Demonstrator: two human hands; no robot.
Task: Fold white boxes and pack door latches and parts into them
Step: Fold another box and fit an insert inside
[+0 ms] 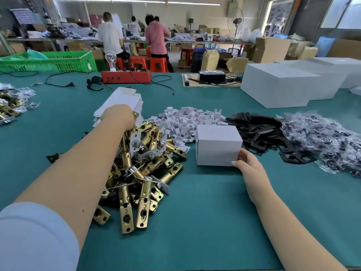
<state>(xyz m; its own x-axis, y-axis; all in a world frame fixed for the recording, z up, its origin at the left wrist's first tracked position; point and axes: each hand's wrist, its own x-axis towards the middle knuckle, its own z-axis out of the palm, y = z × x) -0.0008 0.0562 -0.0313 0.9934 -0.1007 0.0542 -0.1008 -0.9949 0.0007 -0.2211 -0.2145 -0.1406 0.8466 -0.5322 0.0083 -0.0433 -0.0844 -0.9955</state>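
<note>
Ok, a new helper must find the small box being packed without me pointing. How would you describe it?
Start from the green table and find the heap of brass latches near its middle. Just right of that heap, in front of the small white card pieces, stands the small white box, with the right hand touching its near right corner. It is folded and closed, far smaller than the big white boxes behind.

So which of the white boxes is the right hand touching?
The small folded white box in front of the black plates, with the right hand at its lower right corner. The large white boxes sit untouched, far right.
</note>
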